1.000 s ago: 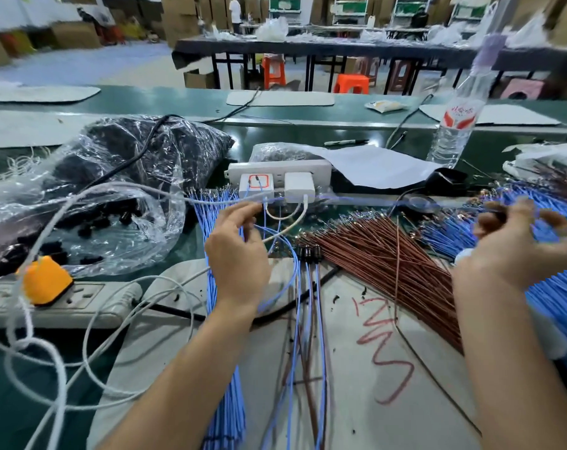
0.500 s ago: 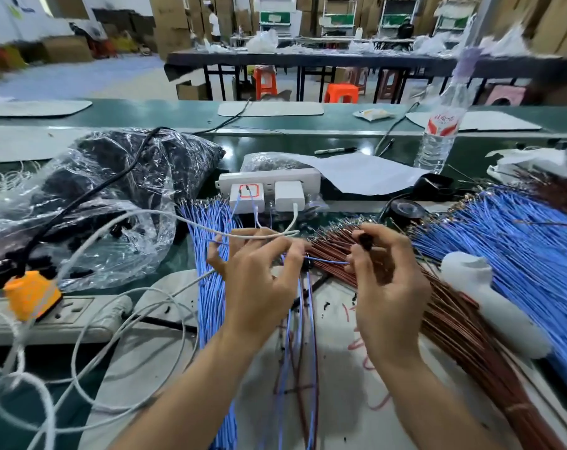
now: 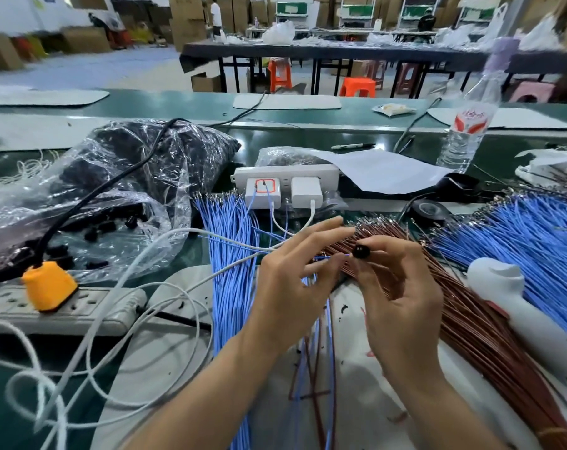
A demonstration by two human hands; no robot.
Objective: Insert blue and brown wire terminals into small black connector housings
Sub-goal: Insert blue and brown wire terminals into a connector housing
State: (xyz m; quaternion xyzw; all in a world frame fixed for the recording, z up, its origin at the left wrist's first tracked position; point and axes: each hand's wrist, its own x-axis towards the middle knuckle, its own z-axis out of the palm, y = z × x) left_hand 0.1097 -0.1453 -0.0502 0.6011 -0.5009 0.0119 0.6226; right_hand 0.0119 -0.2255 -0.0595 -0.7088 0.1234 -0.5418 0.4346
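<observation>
**Blue wire meets black housing above the mat**

The long green workbench [image 3: 357, 112] runs across in front of me. At its left lies a big crumpled clear plastic bag [image 3: 90, 203] with small black parts inside. On the right, a broad fan of blue wires [image 3: 535, 248] lies beside a fan of brown wires [image 3: 477, 319]. A narrower bundle of blue wires [image 3: 230, 261] lies left of centre, partly on the pale grey mat [image 3: 136, 378]. A white plastic handled tool [image 3: 519, 306] rests on the wires at right. A grey power strip [image 3: 81, 310] carrying an orange plug [image 3: 48, 284] sits at the left, and a white power strip [image 3: 285, 172] with two chargers stands behind my hands.

My left hand [image 3: 292, 287] is raised over the mat with the forefinger stretched out and the other fingers bent. It pinches a thin blue wire [image 3: 335, 255] that runs to the right. Just beside it, my right hand [image 3: 402, 303] holds a small black connector housing [image 3: 360, 252] between thumb and fingertip, with the remaining fingers loosely curled. The housing is in the air between my hands, over the brown wires' near ends. The wire's tip reaches its face, but I cannot tell whether it is seated.
</observation>
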